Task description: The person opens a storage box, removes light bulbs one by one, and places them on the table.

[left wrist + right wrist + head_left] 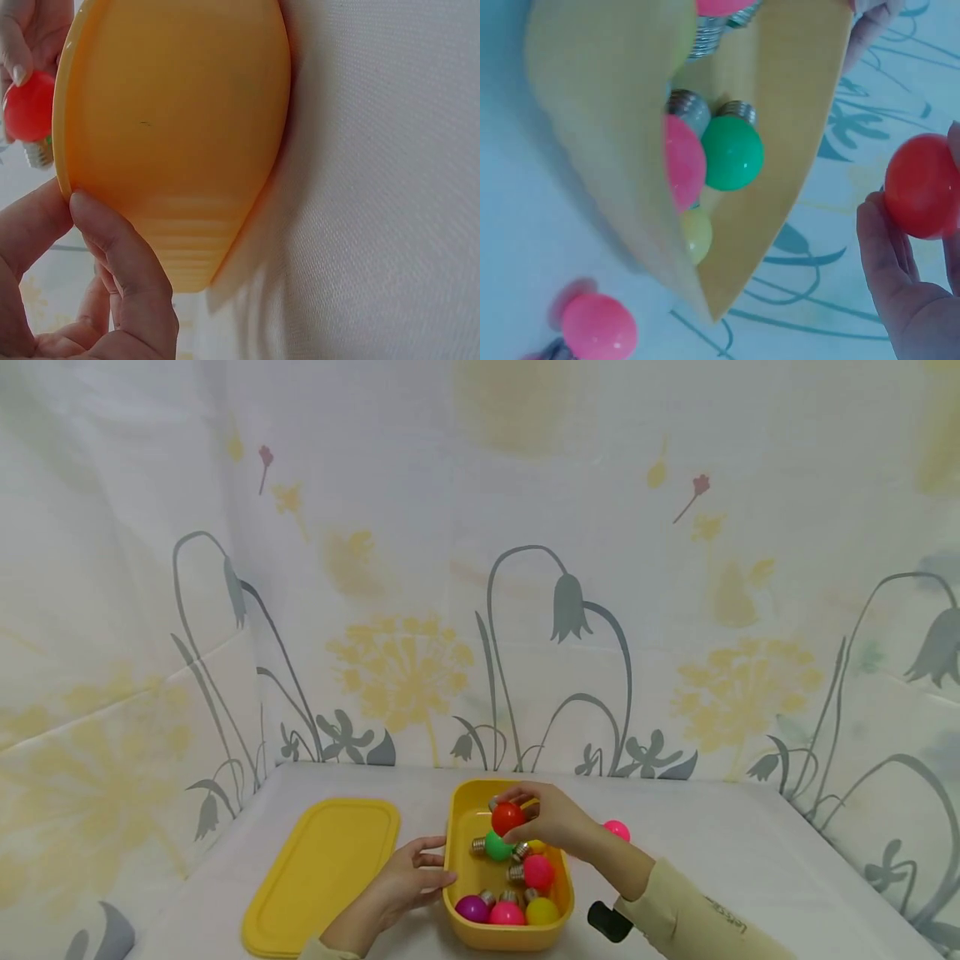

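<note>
A yellow plastic container (510,937) stands on the white tabletop, holding several coloured light bulbs. My left hand (408,877) is at its left side; in the left wrist view the thumb and a finger pinch the rim. Over the container's far part, my right hand (561,820) grips a red light bulb (507,819) by its round globe. Its metal screw base (37,154) points downward in the left wrist view. Below it inside lie a green bulb (735,154) and a pink bulb (538,872). Purple (472,908) and yellow (542,912) bulbs lie at the near end.
Left of the container, a flat yellow lid (322,872) lies on the table. A pink bulb (617,830) rests outside on the right, partly behind the right forearm. A small black object (609,922) shows beside the right sleeve. Flower-patterned cloth (420,568) hangs behind.
</note>
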